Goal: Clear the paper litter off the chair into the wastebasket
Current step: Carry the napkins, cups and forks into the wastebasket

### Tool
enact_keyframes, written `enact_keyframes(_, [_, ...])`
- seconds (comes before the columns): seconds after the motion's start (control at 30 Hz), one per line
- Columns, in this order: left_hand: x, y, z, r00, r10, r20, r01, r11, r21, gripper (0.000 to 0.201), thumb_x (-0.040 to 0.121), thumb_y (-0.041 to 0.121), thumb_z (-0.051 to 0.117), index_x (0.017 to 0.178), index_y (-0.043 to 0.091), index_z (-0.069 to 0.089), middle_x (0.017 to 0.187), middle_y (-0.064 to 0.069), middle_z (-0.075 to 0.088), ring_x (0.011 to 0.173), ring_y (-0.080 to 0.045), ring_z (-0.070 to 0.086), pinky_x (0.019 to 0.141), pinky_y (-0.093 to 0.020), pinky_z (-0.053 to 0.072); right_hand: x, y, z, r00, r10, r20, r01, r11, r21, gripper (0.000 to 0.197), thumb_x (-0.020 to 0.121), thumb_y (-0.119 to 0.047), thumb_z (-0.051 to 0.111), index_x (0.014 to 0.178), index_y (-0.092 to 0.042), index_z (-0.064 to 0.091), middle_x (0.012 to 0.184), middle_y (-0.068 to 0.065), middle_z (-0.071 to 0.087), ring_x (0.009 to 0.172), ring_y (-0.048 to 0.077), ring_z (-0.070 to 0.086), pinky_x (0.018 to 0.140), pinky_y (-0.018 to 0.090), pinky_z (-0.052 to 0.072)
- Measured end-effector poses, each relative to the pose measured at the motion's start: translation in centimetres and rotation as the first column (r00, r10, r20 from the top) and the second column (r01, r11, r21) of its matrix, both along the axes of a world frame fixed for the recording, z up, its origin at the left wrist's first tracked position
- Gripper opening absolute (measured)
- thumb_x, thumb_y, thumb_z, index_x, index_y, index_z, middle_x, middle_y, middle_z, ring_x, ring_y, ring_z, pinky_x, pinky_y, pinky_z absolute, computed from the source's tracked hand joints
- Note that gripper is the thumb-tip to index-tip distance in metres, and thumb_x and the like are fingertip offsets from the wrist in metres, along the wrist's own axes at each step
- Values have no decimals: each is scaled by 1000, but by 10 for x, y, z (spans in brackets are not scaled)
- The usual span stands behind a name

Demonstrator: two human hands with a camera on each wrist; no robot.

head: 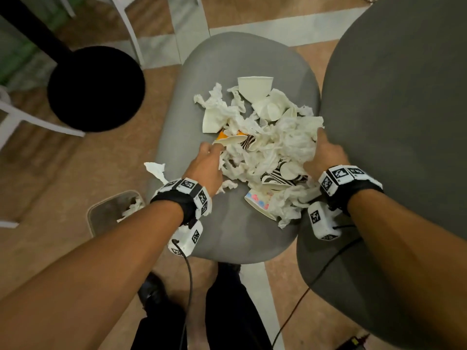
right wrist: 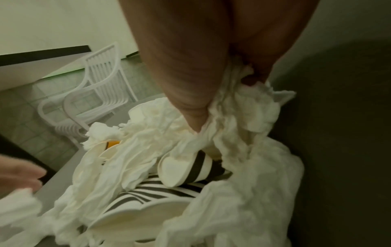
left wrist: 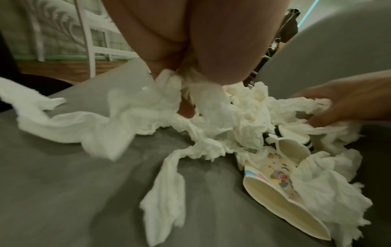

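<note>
A heap of paper litter [head: 262, 147] covers the grey chair seat [head: 227, 228]: crumpled white tissues, crushed paper cups, some zebra-striped [right wrist: 148, 192], one with a pastel print [left wrist: 275, 177]. My left hand [head: 209, 157] digs into the heap's left side and pinches white tissue [left wrist: 169, 83]. My right hand [head: 323, 152] grips a wad of tissue [right wrist: 239, 107] on the heap's right side, against the chair back. A wastebasket [head: 113, 210] with tissue inside stands on the floor to the chair's left, below my left forearm.
The grey chair back [head: 404, 109] rises on the right. A loose tissue [head: 155, 170] hangs at the seat's left edge. A black round table base [head: 96, 88] and white chair legs [head: 38, 122] stand to the left. My legs [head: 227, 311] are near the seat's front edge.
</note>
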State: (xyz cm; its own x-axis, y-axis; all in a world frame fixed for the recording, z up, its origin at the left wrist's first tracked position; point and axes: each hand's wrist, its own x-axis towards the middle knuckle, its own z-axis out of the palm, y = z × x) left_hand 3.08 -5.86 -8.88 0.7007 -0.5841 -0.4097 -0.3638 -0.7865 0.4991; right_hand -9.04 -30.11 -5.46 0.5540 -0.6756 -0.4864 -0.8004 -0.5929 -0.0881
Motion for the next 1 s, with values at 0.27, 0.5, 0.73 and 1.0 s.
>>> enact_keyframes(0.27, [-5, 41, -17, 973, 159, 165, -172, 983, 67, 75, 86, 52, 61, 145, 14, 35, 129, -11, 41, 120, -33, 47, 92, -43, 47, -6, 3, 5, 992, 110, 61, -96, 975, -201, 40, 86, -33, 33, 82, -4, 60, 93, 26, 65, 89, 41, 58, 75, 41, 45])
enact_keyframes(0.5, [-31, 66, -16, 901, 259, 349, -195, 958, -209, 68, 78, 51, 69, 131, 15, 49, 114, -8, 47, 103, -30, 49, 91, -46, 44, 0, 14, 29, 981, 52, 185, 1, 962, -274, 75, 91, -64, 36, 112, 3, 62, 123, 24, 51, 116, 43, 45, 92, 53, 44])
enact_keyframes(0.73, [-15, 85, -40, 874, 405, 269, -462, 865, 198, 118, 56, 96, 45, 140, 13, 43, 135, -11, 36, 122, -34, 39, 101, -47, 37, 16, 39, 31, 905, 110, 410, -49, 986, -157, 25, 89, -30, 54, 92, -6, 57, 107, 17, 60, 95, 39, 58, 84, 45, 49])
enact_keyframes(1.0, [-38, 71, -54, 993, 30, 112, -50, 981, 186, 52, 83, 53, 64, 113, 11, 56, 121, -10, 48, 114, -32, 44, 96, -40, 41, 35, 82, 36, 825, 32, 564, -106, 990, 98, 37, 91, -21, 51, 129, -20, 52, 92, 8, 62, 84, 29, 59, 82, 33, 49])
